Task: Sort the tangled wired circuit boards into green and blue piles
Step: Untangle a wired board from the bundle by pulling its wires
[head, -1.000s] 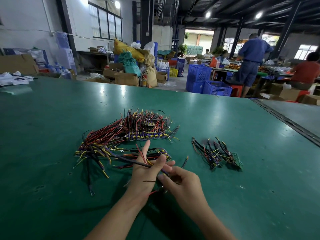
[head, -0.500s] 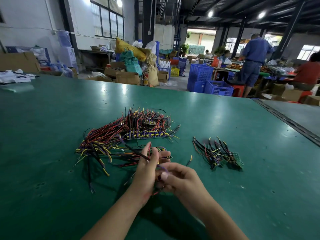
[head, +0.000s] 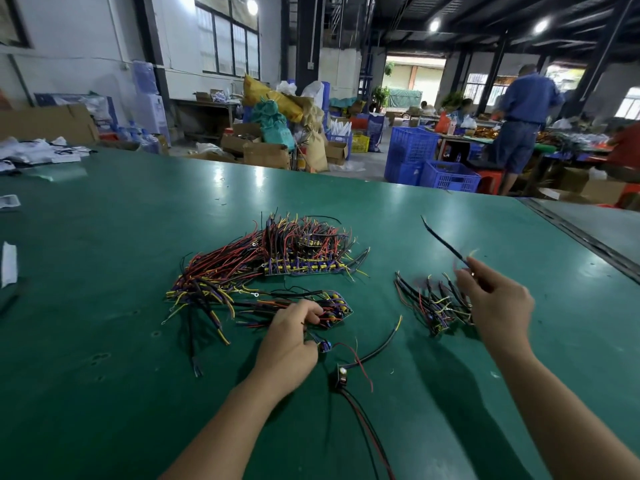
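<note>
Head-worn view (the only one), forward and down, close over the table [head: 104,341]

Green table [head: 104,358] with large wire tangle [head: 277,265], smaller pile [head: 429,306], loose board [head: 342,374].

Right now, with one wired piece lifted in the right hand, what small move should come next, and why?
Probably lower the right hand and lay its wired piece on the small pile next to it. The piece is clear of the big tangle, where the left hand grips more wires. Its board colour is too blurred to tell.
</note>
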Tool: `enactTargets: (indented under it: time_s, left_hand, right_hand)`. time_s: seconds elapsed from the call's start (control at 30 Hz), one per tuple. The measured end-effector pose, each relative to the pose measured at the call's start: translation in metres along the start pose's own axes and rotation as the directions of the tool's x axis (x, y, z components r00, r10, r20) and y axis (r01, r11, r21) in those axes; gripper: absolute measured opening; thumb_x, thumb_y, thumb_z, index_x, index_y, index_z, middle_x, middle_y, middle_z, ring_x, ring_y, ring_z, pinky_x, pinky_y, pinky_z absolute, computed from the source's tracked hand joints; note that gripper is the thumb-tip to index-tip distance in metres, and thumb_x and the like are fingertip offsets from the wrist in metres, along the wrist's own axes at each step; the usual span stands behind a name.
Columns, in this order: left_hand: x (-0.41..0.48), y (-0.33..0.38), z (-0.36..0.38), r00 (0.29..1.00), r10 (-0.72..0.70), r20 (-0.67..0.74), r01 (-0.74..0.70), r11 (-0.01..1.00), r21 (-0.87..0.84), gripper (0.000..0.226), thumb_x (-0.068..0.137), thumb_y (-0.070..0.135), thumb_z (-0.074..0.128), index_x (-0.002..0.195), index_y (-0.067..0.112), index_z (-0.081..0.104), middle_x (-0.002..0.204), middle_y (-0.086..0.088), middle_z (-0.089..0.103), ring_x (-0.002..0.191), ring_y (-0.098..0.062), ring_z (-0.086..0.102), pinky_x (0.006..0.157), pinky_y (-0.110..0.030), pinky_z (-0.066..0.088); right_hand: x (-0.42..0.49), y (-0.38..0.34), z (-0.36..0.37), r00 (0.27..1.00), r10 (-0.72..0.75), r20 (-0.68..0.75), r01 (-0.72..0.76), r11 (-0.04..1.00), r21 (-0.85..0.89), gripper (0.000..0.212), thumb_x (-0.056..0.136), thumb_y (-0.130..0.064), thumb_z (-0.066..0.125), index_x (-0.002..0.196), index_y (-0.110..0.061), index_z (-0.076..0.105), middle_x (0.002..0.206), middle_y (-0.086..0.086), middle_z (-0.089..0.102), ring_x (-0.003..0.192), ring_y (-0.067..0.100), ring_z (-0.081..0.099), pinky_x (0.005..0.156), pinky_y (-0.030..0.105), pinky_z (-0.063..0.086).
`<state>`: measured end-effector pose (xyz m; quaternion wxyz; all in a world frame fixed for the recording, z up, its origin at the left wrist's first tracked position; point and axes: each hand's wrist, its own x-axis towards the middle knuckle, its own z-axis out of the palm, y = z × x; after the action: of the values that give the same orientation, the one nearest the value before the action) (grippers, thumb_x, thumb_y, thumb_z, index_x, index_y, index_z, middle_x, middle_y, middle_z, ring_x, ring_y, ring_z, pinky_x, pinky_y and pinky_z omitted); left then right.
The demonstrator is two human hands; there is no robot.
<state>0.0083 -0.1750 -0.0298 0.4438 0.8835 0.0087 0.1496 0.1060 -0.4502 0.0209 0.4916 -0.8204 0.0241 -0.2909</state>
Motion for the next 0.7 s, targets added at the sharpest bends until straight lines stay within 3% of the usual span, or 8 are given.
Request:
enactTargets:
  time_s: [0.1,0.2,0.3,0.37,0.43,0.53,0.6,0.7]
  left_hand:
    - [-0.003,0.000,-0.001,0.996,0.050,0.076,-0.060,0.991,0.123,0.052,0.071,-0.002,0.052,0.108,0.033,0.057,0.102,0.024,0.048,0.105,-0.003,0.042,0.089,-0.019,0.036]
    - [-0.004,0.001,-0.004,0.981,0.099,0.167,-0.136,0.964,0.227,0.053,0.071,0.008,0.056,0.117,0.034,0.057,0.113,0.022,0.047,0.113,-0.004,0.037,0.100,-0.025,0.034]
    - [-0.004,-0.002,-0.001,0.960,0.130,0.246,-0.192,0.950,0.246,0.048,0.077,0.012,0.060,0.120,0.032,0.060,0.122,0.016,0.051,0.116,-0.007,0.036,0.102,-0.022,0.032]
    - [-0.004,-0.004,0.001,0.964,0.130,0.232,-0.185,0.954,0.237,0.037,0.084,0.014,0.062,0.116,0.031,0.063,0.120,0.016,0.052,0.116,-0.004,0.036,0.101,-0.022,0.034]
    - [-0.004,-0.006,0.001,0.975,0.113,0.191,-0.162,0.951,0.262,0.029,0.087,0.020,0.065,0.114,0.030,0.063,0.119,0.017,0.051,0.115,-0.002,0.036,0.100,-0.023,0.035]
    - [-0.004,-0.003,-0.002,0.992,0.106,0.072,-0.124,0.930,0.347,0.033,0.081,0.030,0.073,0.110,0.036,0.058,0.111,0.016,0.043,0.109,-0.005,0.036,0.089,-0.023,0.037]
    - [-0.005,0.000,-0.005,0.994,0.105,0.013,-0.102,0.917,0.385,0.034,0.076,0.027,0.073,0.092,0.037,0.046,0.094,0.016,0.044,0.087,-0.006,0.044,0.068,-0.022,0.036]
    - [-0.008,0.004,-0.007,0.995,0.077,0.069,-0.097,0.931,0.352,0.033,0.073,0.031,0.072,0.068,0.029,0.039,0.064,0.011,0.053,0.059,-0.005,0.048,0.050,-0.025,0.032]
  right_hand:
    - [0.006,0.023,-0.009,0.980,-0.179,0.089,0.200,0.900,-0.387,0.020,0.087,-0.016,0.070,0.105,-0.010,0.076,0.082,0.024,0.072,0.080,0.037,0.069,0.071,0.036,0.046]
    - [0.000,0.034,-0.009,0.934,-0.012,0.356,0.249,0.736,-0.629,0.019,0.093,-0.033,0.061,0.100,-0.021,0.075,0.093,0.013,0.072,0.095,0.034,0.062,0.075,0.039,0.052]
    - [-0.012,0.037,-0.006,0.912,0.020,0.411,0.331,0.558,-0.761,0.028,0.097,-0.046,0.048,0.107,-0.033,0.071,0.124,-0.002,0.062,0.119,0.026,0.045,0.092,0.040,0.041]
    - [-0.027,0.032,-0.002,0.938,-0.105,0.330,0.315,0.654,-0.688,0.023,0.095,-0.031,0.057,0.113,-0.026,0.070,0.129,0.006,0.057,0.121,0.031,0.043,0.093,0.044,0.040]
    - [-0.047,0.021,0.007,0.931,-0.165,0.327,0.331,0.760,-0.559,0.023,0.089,-0.017,0.062,0.110,-0.020,0.071,0.109,0.006,0.063,0.105,0.030,0.054,0.083,0.039,0.045]
    - [-0.082,-0.003,0.023,0.713,-0.132,0.689,0.462,0.827,-0.320,0.035,0.084,-0.015,0.059,0.116,-0.028,0.064,0.075,-0.014,0.053,0.076,0.012,0.052,0.074,0.028,0.046]
    - [-0.098,-0.016,0.033,0.543,-0.178,0.821,0.524,0.835,-0.165,0.048,0.078,-0.019,0.052,0.124,-0.030,0.061,0.086,-0.016,0.049,0.081,0.009,0.051,0.078,0.025,0.045]
    - [-0.104,-0.020,0.039,0.501,-0.242,0.831,0.607,0.783,-0.138,0.057,0.075,-0.029,0.046,0.132,-0.031,0.054,0.113,-0.007,0.044,0.107,0.013,0.048,0.088,0.028,0.045]
